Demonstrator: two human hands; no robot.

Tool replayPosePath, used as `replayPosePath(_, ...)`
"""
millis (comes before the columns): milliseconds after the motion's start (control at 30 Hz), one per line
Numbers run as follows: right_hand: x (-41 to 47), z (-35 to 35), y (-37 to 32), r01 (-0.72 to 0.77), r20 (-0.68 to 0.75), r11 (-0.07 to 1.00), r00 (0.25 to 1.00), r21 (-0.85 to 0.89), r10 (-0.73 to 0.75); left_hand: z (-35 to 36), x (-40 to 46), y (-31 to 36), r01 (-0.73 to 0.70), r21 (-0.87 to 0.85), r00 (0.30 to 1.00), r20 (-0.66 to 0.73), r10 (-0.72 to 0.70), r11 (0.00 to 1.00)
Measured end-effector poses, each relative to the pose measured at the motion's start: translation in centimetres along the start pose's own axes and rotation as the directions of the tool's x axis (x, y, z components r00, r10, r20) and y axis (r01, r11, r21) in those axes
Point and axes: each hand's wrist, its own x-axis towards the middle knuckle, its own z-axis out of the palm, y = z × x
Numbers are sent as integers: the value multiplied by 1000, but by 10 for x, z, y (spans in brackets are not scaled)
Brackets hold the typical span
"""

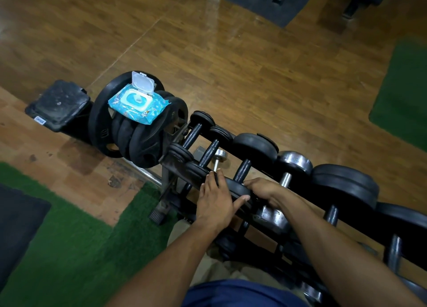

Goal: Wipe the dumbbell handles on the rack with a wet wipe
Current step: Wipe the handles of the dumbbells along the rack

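A black rack [172,162] holds a row of dumbbells. The third dumbbell from the left has a dark handle [243,169] and a black near head [239,189]. My left hand [216,199] rests on that near head, fingers stretched over it and thumb along its front. My right hand [262,188] curls its fingers down where the handle meets the head; the fingertips are hidden. No wipe shows in either hand. A blue wet wipe pack [136,103], lid flipped up, lies on a stack of black weight plates [138,140] at the rack's left end.
Two thin black dumbbells [193,135] lie left of my hands, chrome [294,165] and large black ones [344,184] to the right. A black block [60,104] sits left of the plates. Wood floor with green mats [76,242] surrounds the rack.
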Motion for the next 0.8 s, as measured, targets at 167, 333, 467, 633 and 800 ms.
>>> replayPosePath(167,12,0,-1,-40,-3,997,999,70,40,-2,-1,0,4,10,1000,8,-4,1000)
replayPosePath(333,15,3,0,-30,4,974,1000,226,30,0,0,-1,0,17,1000,1,0,1000)
replayPosePath(467,12,1,2,-39,28,957,999,287,33,2,1,-2,-9,33,1000,-1,9,999)
replayPosePath(633,8,-11,9,-37,17,948,999,315,34,1,1,-1,-5,50,1000,-6,5,999)
replayPosePath(800,7,-16,12,-67,-36,725,991,686,125,3,1,-2,-6,52,1000,4,5,999)
